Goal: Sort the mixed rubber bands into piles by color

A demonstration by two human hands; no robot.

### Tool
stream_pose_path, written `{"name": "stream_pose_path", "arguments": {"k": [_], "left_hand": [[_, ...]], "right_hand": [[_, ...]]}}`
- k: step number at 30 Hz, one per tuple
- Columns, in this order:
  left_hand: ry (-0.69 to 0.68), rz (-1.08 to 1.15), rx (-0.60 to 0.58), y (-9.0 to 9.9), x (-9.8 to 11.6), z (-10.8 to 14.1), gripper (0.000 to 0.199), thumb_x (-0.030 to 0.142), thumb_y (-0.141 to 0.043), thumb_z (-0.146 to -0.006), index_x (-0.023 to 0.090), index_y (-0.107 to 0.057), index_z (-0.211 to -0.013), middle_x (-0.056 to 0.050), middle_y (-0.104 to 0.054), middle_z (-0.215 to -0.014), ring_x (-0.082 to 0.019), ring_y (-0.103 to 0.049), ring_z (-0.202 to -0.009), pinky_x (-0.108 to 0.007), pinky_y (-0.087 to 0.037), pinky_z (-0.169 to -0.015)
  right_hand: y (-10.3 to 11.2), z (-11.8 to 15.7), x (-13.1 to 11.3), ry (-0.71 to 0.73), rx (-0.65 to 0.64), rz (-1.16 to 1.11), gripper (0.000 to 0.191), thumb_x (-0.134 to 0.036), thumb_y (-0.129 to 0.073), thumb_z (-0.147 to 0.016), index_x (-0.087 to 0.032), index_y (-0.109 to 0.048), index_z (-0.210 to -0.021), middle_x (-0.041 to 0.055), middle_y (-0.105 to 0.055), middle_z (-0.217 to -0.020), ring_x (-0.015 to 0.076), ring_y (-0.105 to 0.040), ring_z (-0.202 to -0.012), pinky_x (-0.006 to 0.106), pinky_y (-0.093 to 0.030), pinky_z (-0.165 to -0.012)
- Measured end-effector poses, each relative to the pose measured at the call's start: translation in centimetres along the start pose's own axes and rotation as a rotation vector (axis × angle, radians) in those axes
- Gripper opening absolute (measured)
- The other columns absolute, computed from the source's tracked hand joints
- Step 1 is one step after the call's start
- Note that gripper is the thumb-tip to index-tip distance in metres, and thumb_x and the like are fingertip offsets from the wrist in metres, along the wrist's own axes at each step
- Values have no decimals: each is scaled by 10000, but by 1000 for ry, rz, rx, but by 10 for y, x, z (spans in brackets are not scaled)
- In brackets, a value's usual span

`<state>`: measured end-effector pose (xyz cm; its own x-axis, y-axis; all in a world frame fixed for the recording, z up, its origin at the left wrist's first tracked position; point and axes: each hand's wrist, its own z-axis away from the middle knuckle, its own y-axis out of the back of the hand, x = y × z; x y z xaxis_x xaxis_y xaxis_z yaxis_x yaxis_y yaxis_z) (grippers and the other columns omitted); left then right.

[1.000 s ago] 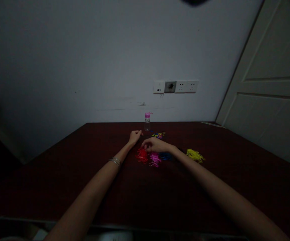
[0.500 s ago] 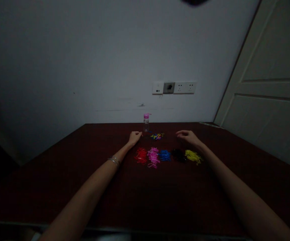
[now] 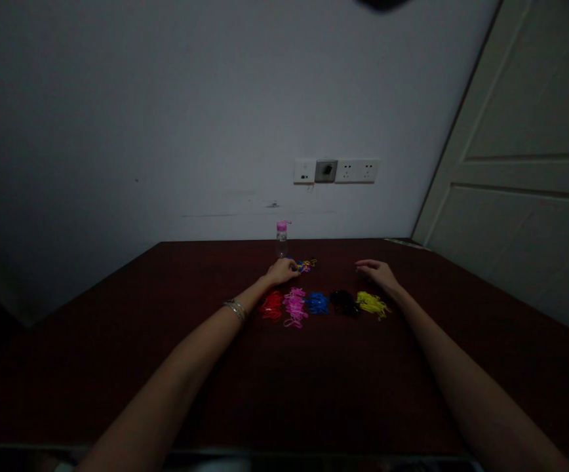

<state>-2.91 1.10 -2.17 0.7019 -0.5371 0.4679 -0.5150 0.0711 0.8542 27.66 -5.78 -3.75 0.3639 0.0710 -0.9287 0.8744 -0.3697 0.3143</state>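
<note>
On the dark red table lies a row of sorted bands: a red pile (image 3: pixel 271 306), a pink pile (image 3: pixel 295 307), a blue pile (image 3: pixel 318 303), a black pile (image 3: pixel 344 302) and a yellow pile (image 3: pixel 373 304). Behind them is a small mixed-colour heap (image 3: pixel 307 265). My left hand (image 3: pixel 283 271) touches the left side of this heap, its fingers closed; anything between the fingertips is too small to make out. To the right, beyond the yellow pile, my right hand (image 3: pixel 375 272) rests with fingers apart and nothing visible in them.
A clear bottle with a pink cap (image 3: pixel 281 240) stands upright behind my left hand, near the wall. Wall sockets (image 3: pixel 356 171) are above the table (image 3: pixel 314 387). A pale panelled door (image 3: pixel 525 157) is at the right.
My left hand has moved right, from beside the mixed heap to its left edge. My right hand has shifted slightly away from the heap. The view has turned a little to the right.
</note>
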Motion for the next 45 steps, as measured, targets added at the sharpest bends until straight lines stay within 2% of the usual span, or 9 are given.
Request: {"name": "stream_pose_path", "arguments": {"k": [4, 9, 21, 29, 32, 35, 41, 43, 45], "left_hand": [[51, -58, 3, -3, 9, -1, 254, 318, -589, -711, 183, -680, -906, -39, -639, -800, -134, -547, -671, -211, -364, -572], [77, -44, 14, -1, 10, -1, 232, 338, -582, -729, 189, -693, -867, -50, -650, -822, -149, -565, -716, -220, -392, -610], [6, 117, 109, 7, -10, -12, 193, 271, -614, -697, 147, -712, -808, -48, -666, -756, -125, -562, -685, -227, -423, -675], [38, 265, 144, 19, -10, -8, 192, 212, -614, -669, 114, -716, -799, -47, -667, -725, -118, -554, -663, -217, -416, -646], [24, 316, 133, 19, -3, -7, 198, 213, -613, -670, 99, -714, -796, -55, -662, -719, -110, -542, -644, -214, -410, -628], [-2, 372, 65, 16, 16, -2, 212, 234, -613, -678, 94, -712, -804, -52, -649, -681, -101, -518, -600, -211, -398, -584], [-99, 494, -248, 1, 70, 13, 246, 281, -615, -685, 96, -713, -815, -21, -593, -577, -66, -430, -492, -194, -333, -489], [-139, 516, -357, -6, 83, 16, 254, 293, -615, -687, 102, -713, -821, -11, -577, -553, -66, -426, -490, -194, -329, -490], [-172, 519, -414, -12, 92, 18, 249, 288, -620, -682, 98, -712, -813, -5, -568, -543, -68, -429, -496, -195, -334, -498]], "right_hand": [[-1, 2, 0, 16, -13, 13, 275, -241, -585, -639, -114, -660, -872, 87, -677, -742, 112, -547, -524, 182, -385, -399], [-3, 4, -2, 27, 0, 22, 282, -254, -585, -620, -106, -668, -844, 75, -675, -690, 124, -557, -528, 201, -399, -433], [-4, -2, 6, 56, -20, 32, 246, -243, -576, -615, -122, -668, -808, 66, -677, -683, 137, -581, -568, 216, -427, -491], [-5, 4, -1, 48, -10, 61, 227, -231, -571, -619, -121, -672, -790, 56, -672, -655, 138, -585, -572, 214, -433, -499], [-6, 3, 0, 60, -9, 64, 232, -237, -571, -622, -121, -672, -796, 52, -669, -652, 138, -581, -573, 219, -435, -511], [-5, 2, 2, 66, -15, 77, 240, -246, -575, -626, -120, -673, -805, 53, -670, -661, 137, -577, -570, 220, -430, -507], [-4, -2, 8, 73, -31, 78, 247, -255, -579, -629, -125, -675, -816, 52, -676, -677, 139, -585, -583, 218, -428, -511], [-4, -3, 10, 79, -32, 71, 250, -258, -584, -623, -125, -678, -812, 51, -676, -673, 141, -589, -584, 219, -431, -517], [-4, -4, 11, 87, -39, 63, 258, -264, -583, -619, -124, -679, -813, 50, -676, -672, 142, -588, -581, 221, -430, -516]]}}
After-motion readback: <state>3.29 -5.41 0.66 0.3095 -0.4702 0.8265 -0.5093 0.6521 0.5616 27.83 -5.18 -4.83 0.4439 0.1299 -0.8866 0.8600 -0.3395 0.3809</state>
